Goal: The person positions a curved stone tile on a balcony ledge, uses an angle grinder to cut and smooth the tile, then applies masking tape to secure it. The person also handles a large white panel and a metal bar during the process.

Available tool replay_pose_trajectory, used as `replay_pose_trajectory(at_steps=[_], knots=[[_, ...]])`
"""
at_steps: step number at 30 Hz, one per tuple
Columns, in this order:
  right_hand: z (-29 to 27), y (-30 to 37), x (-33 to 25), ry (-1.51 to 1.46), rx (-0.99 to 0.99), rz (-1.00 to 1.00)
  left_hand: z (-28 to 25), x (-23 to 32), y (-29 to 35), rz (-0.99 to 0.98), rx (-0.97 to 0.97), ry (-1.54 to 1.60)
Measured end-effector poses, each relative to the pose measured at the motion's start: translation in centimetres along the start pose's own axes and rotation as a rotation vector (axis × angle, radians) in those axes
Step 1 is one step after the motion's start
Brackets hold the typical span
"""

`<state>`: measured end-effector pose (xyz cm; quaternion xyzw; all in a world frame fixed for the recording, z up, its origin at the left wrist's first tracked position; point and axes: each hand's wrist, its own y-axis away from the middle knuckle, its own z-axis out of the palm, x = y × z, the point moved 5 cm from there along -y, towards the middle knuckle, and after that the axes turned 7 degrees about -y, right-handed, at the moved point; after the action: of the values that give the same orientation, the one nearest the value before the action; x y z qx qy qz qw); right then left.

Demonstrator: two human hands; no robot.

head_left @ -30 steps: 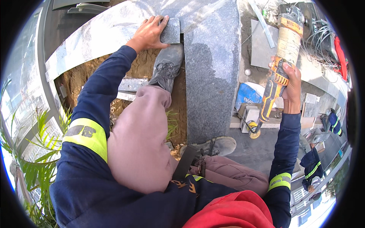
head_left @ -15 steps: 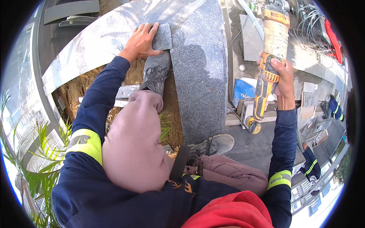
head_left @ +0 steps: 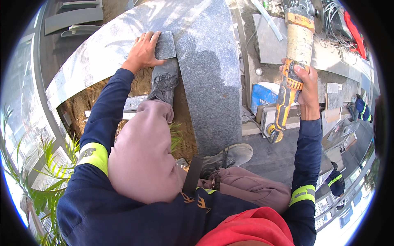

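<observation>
Fingers of the left hand [head_left: 142, 52] grasp a square grey stone tile [head_left: 166, 46] at a curved grey stone slab [head_left: 213, 98]; the right hand [head_left: 308, 84] clasps a yellow-and-black, tape-wrapped angle grinder [head_left: 298, 46].

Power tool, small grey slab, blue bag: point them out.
Power tool [head_left: 293, 84], head view: orange vented section.
Small grey slab [head_left: 166, 45], head view: uncovered top face.
Blue bag [head_left: 262, 96], head view: blue front.

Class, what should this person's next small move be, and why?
Probably draw the left shoe back slightly before using the grinder. In this view the shoe's front reaches the near edge of the tile, which the left grip spans, while the right grip holds the grinder, so the shoe looks exposed.
</observation>
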<state>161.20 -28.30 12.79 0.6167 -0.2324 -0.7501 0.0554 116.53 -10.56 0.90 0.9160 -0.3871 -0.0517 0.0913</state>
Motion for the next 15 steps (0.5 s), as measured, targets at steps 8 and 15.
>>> replay_pose_trajectory(at_steps=[8,15], knots=[[1.7,-1.0,0.1,-0.010,-0.058,0.040,-0.2,-0.4,0.1,0.015,-0.038,-0.030],[3.3,-1.7,0.9,0.009,-0.084,0.077,-0.3,0.3,0.5,0.027,-0.050,-0.054]])
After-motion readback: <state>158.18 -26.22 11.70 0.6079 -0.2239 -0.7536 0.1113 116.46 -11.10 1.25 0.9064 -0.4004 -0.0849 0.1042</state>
